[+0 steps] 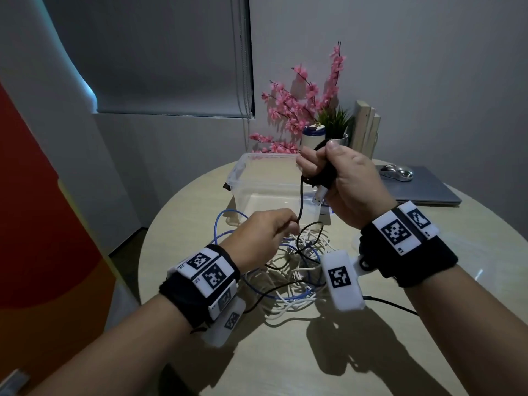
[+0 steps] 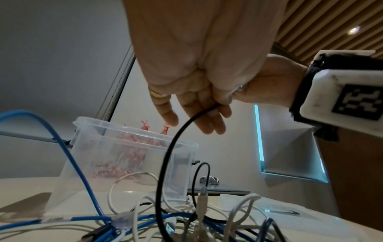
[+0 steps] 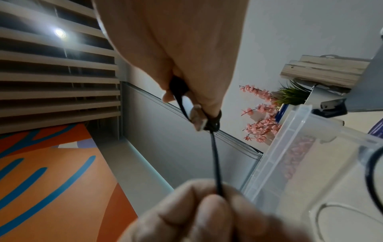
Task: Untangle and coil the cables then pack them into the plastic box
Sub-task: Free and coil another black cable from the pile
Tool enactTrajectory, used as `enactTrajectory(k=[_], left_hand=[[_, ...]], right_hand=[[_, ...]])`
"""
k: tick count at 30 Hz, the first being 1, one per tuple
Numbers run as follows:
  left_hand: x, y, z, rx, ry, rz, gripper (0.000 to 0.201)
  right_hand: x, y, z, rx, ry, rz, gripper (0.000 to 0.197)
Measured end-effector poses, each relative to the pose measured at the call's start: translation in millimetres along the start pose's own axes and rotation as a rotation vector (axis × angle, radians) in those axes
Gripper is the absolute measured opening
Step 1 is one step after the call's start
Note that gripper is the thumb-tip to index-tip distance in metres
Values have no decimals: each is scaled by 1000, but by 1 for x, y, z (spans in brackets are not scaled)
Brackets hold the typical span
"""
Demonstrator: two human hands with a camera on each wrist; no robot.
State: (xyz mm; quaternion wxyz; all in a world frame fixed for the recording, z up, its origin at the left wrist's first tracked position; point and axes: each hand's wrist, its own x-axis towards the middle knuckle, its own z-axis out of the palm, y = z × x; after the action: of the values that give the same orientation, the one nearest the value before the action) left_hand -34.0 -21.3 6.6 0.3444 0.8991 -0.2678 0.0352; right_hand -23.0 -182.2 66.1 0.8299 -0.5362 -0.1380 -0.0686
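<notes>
Two hands work one thin black cable [image 1: 386, 200] above a round pale wooden bench [image 1: 328, 352]; the right hand [image 1: 347, 182] is raised over the near rim of a clear rectangular plastic box [image 1: 243, 178], its fingers curled round several turns of the black cable, with a silver USB plug [image 1: 405, 196] poking out below the palm; from that bundle the cable drops straight down to the left hand [image 1: 264, 234], which pinches it between thumb and fingertips, the other fingers loosely bent as the left wrist view shows; below the pinch the black cable loops on into a tangle of blue and white cables [image 1: 288, 278] lying on the bench just in front of the box and under both wrists; the box stands open with nothing visible inside it; behind it stand a spray of pink artificial blossoms [image 1: 300, 110], a small green potted plant [image 1: 335, 121] and a white cylindrical container [image 1: 313, 137]; to the right lies a closed grey laptop [image 1: 428, 190] with a silver computer mouse [image 1: 397, 172] resting on its lid; both wrists wear black bands carrying white blocks printed with black square markers.
</notes>
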Motion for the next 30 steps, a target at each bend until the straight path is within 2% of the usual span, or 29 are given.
enactTrajectory(k=[4,8,10,13,15,18,21,23,26,28,30], left_hand=[[-2,9,-7,-42,-22,22,20],[-4,15,-14,-40,-156,53,19],[-6,17,-15,-50,-236,53,24],[-8,17,-14,-28,-347,59,27],[-9,17,-13,13,-408,80,28],[-9,16,-12,111,-477,78,29],[-10,15,-18,85,-495,52,27],[-9,15,-26,22,-481,39,25],[-6,19,-39,-148,-385,88,23],[-2,21,-44,-258,-189,131,23],[5,20,-45,-366,55,124,25]], right_hand=[[-5,6,-2,-239,21,-38,26],[-4,6,-4,-404,109,-122,16],[-1,6,-6,-412,155,-137,23],[2,7,-9,-385,224,-106,16],[4,7,-10,-317,264,-69,18],[4,4,-13,-237,296,-34,16],[3,5,-13,-206,282,-21,14],[4,8,-15,-265,268,-31,16],[5,14,-21,-535,206,-42,12],[4,16,-23,-678,138,-48,11],[0,15,-20,-717,52,-21,11]])
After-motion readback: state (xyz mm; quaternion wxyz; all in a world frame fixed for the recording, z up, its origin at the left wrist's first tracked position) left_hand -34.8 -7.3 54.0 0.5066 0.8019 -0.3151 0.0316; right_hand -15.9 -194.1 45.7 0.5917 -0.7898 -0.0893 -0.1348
